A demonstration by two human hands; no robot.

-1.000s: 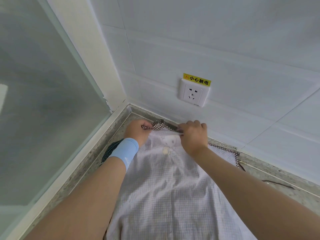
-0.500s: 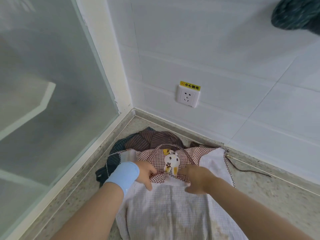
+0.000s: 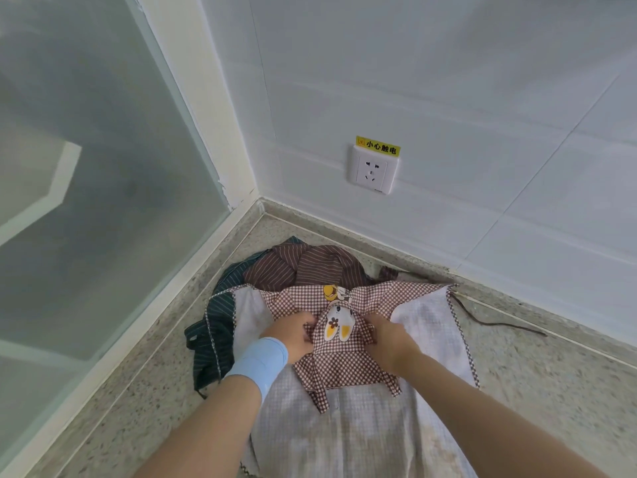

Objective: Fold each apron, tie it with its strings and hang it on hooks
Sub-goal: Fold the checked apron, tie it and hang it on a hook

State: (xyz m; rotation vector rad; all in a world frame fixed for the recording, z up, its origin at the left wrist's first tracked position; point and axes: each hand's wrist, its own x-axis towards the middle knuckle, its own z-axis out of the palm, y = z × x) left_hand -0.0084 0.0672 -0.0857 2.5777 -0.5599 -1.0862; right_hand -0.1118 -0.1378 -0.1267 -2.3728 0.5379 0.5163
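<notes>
A yellow label (image 3: pixel 378 145) above the white wall socket (image 3: pixel 372 170) read "小心触电" in black characters, with a small warning symbol at its left end. The socket was mounted on the white tiled wall (image 3: pixel 448 81), which met a frosted glass panel (image 3: pixel 86 167) at the corner. Below lay a speckled stone surface (image 3: pixel 551 381). The checked apron (image 3: pixel 344 370) lay spread on this surface: its pale reverse faced up, and the brown-and-white gingham bib was folded down over it. A cartoon rabbit patch (image 3: pixel 337 322) was sewn on the bib. The left hand (image 3: pixel 293 334), with a light blue wristband (image 3: pixel 256 362) on its wrist, gripped the gingham just left of the patch. The right hand (image 3: pixel 389 339) gripped the fabric just right of it. The fingertips of both were partly buried in the folds, so the exact pinch could not be confirmed. A thin brown string (image 3: pixel 499 320) trailed from the apron's right corner along the surface. A brown striped cloth (image 3: pixel 310 267) lay bunched behind the apron in the corner. A dark green striped cloth (image 3: pixel 210 332) lay crumpled to the left, partly under the apron.
</notes>
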